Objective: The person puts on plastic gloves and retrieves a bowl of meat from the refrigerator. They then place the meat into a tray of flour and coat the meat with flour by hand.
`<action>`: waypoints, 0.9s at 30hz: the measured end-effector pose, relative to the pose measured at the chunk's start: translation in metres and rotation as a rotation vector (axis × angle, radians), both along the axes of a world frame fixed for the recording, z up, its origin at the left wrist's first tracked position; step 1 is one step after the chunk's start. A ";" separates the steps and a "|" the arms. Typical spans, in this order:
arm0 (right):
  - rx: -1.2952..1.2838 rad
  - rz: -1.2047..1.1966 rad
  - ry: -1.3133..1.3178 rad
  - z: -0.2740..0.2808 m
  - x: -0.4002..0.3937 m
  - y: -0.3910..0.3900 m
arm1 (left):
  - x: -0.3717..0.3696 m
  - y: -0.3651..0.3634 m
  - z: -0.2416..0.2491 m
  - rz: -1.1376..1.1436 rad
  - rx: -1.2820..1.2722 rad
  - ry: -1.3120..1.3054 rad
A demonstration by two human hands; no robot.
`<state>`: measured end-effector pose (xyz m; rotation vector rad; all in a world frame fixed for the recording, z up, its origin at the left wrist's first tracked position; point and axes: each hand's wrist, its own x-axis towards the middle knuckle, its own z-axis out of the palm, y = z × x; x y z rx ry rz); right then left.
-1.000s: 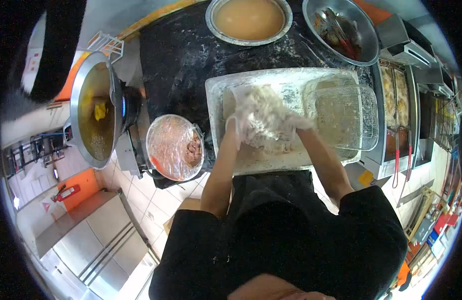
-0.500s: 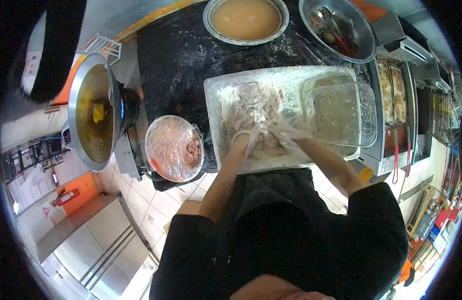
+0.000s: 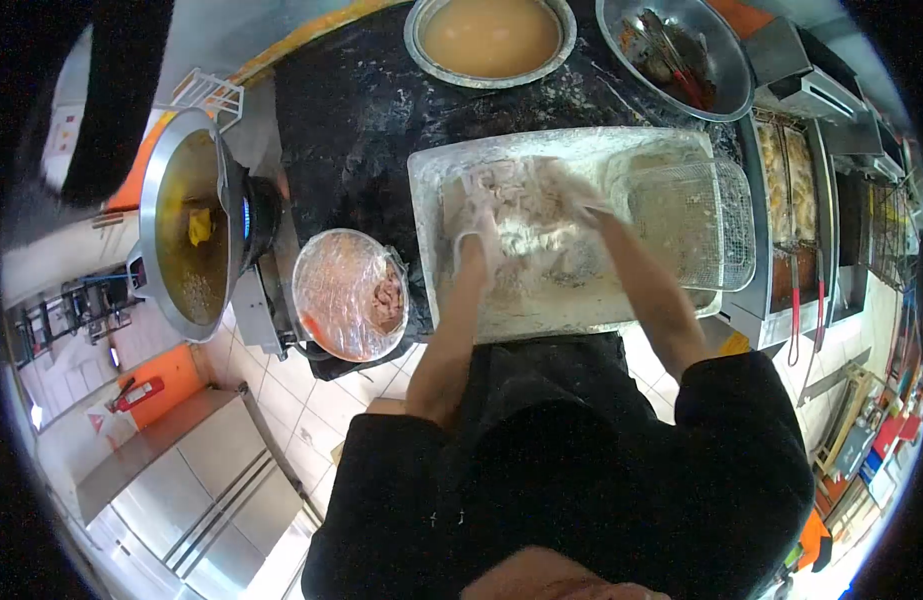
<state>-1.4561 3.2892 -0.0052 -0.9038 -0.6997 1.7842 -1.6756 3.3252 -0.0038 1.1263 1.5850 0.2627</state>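
Note:
A large white tub [image 3: 571,322] holds white flour and a heap of floured pieces [image 3: 516,190] toward its far left part. My left hand [image 3: 475,222], in a thin floury glove, is at the left side of the heap. My right hand [image 3: 584,200], also gloved, is at the heap's right side. Motion smears the fingers of both hands, and the pieces partly hide them. A wire mesh basket [image 3: 691,222] lies in the right part of the tub, its right end over the rim.
Left of the tub stands a film-covered bowl of raw meat [image 3: 346,295]; beyond it, a large oil pan [image 3: 189,230] beside a blue flame. Behind are a bowl of cloudy liquid [image 3: 491,38] and a metal bowl with tongs [image 3: 676,55]. Fryers [image 3: 789,200] stand at the right.
Both hands have moved toward the far side of the tub and farther apart. The floured pieces have shifted the same way, uncovering flour nearer to me.

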 end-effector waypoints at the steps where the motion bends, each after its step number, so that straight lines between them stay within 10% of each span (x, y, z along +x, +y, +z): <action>1: -0.083 0.019 -0.026 -0.004 -0.011 0.003 | 0.009 0.000 -0.013 0.162 -0.163 -0.110; 3: -0.252 0.055 -0.069 -0.012 -0.033 0.009 | 0.016 0.004 -0.024 0.324 -0.272 -0.230; 7: 0.484 0.158 -0.011 0.029 0.039 -0.013 | -0.016 0.012 0.005 0.312 -0.137 -0.373; 9: 0.358 0.258 -0.185 0.006 0.060 0.005 | -0.026 0.026 -0.037 0.251 -0.072 -0.358; 13: 0.104 0.368 -1.476 -0.053 0.014 0.024 | 0.022 0.056 -0.066 0.001 0.039 0.053; 22: -0.065 0.124 -0.283 -0.008 0.040 -0.034 | -0.015 0.006 0.032 -0.253 -0.149 0.125; 27: -0.054 0.230 -0.285 -0.048 -0.008 -0.056 | 0.019 -0.009 -0.007 -0.182 -0.304 0.003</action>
